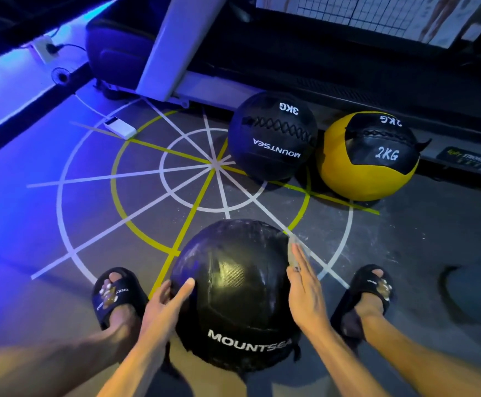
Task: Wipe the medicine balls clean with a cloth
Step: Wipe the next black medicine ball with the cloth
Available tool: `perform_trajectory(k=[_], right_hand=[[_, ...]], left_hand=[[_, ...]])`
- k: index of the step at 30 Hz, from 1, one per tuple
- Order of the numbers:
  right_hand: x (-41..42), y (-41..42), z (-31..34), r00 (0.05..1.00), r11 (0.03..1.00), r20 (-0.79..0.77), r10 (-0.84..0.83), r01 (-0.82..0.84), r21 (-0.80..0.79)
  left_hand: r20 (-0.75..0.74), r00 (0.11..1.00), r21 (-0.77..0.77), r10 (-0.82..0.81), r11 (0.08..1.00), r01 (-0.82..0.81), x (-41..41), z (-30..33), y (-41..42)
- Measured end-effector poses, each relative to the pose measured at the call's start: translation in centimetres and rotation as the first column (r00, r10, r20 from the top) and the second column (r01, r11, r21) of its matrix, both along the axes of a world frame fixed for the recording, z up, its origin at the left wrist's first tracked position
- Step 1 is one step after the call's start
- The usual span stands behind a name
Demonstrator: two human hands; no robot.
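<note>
A large black MOUNTSEA medicine ball (233, 290) rests on the floor between my two feet. My left hand (164, 305) cups its left side, thumb and fingers spread over the surface. My right hand (305, 287) lies flat against its right side with the fingers straight and together. A blurred greyish patch (298, 247) shows at those fingertips; I cannot tell whether it is a cloth. Farther back stand a black 3KG ball (272, 136) and a yellow-and-black 2KG ball (369, 156), side by side and untouched.
My feet wear black slides (113, 296) (368, 293) on either side of the near ball. A treadmill base (348, 75) runs behind the two far balls. A white power bank (120, 128) lies on the floor at the left. A dark shape (454, 285) lies at the right.
</note>
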State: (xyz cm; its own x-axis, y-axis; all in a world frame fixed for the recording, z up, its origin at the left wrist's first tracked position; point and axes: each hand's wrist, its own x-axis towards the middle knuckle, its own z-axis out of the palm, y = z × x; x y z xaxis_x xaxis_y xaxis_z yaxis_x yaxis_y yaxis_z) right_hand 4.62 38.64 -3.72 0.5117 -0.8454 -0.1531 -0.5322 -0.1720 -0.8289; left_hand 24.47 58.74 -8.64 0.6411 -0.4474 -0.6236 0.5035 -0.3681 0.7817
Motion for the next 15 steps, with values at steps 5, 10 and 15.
perform_trajectory(k=[5, 10, 15], right_hand=[[-4.1, -0.4, -0.8, 0.968, 0.993, -0.237, -0.085, 0.103, 0.065], [-1.6, -3.0, 1.7, 0.950, 0.978, -0.272, -0.153, 0.185, 0.098], [3.9, 0.8, 3.9, 0.875, 0.851, -0.378, 0.302, -0.426, -0.307]], left_hand=[[0.368, 0.907, 0.129, -0.205, 0.977, 0.168, -2.0, 2.1, -2.5], [0.537, 0.779, 0.204, -0.323, 0.946, 0.252, -4.7, 2.9, -3.7], [0.509, 0.800, 0.208, -0.318, 0.947, 0.245, -3.4, 2.8, -3.5]])
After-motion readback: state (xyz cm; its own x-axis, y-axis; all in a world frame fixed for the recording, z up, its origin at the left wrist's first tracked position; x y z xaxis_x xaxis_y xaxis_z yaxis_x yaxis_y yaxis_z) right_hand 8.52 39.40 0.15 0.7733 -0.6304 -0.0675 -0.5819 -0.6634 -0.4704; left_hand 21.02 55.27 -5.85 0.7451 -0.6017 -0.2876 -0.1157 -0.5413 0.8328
